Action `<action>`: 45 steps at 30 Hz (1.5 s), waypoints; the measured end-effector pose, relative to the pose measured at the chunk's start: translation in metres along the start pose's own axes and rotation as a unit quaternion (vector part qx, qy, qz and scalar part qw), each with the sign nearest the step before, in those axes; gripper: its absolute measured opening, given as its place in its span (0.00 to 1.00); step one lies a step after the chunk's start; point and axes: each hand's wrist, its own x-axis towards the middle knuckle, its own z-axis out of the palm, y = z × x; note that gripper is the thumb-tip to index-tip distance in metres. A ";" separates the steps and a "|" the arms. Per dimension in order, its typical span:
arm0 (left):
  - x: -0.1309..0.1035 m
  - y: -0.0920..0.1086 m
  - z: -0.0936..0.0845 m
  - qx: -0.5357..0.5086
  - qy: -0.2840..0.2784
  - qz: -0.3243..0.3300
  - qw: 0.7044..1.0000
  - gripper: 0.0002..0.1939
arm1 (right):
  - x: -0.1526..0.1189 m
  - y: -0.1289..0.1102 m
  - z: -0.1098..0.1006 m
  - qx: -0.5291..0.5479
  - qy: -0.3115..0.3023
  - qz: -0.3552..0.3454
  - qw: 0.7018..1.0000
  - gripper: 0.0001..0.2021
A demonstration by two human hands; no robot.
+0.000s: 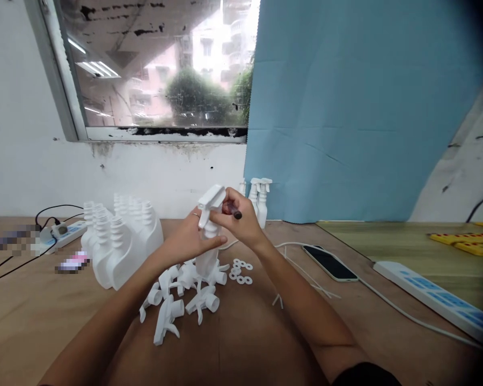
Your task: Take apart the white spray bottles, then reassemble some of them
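My left hand grasped the white spray bottle above the sprayer heads; my right hand, clasping a dark rod, touched its top. Probably light, slick plastic, best gripped at the neck.

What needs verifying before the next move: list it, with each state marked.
1. Spray head on top of the bottle: ok.
2. Spray head fully tightened: cannot tell; the hands partly hide the neck.
3. Left hand at the bottle's neck: ok.
4. Right hand free of other items: not ok; it holds a dark stick.
5. Loose heads all standing upright: not ok; several lie on their sides.
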 end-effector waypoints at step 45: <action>0.002 -0.009 -0.040 0.326 0.015 0.040 0.944 0.18 | 0.016 0.038 0.003 0.107 -0.025 0.045 0.993 0.18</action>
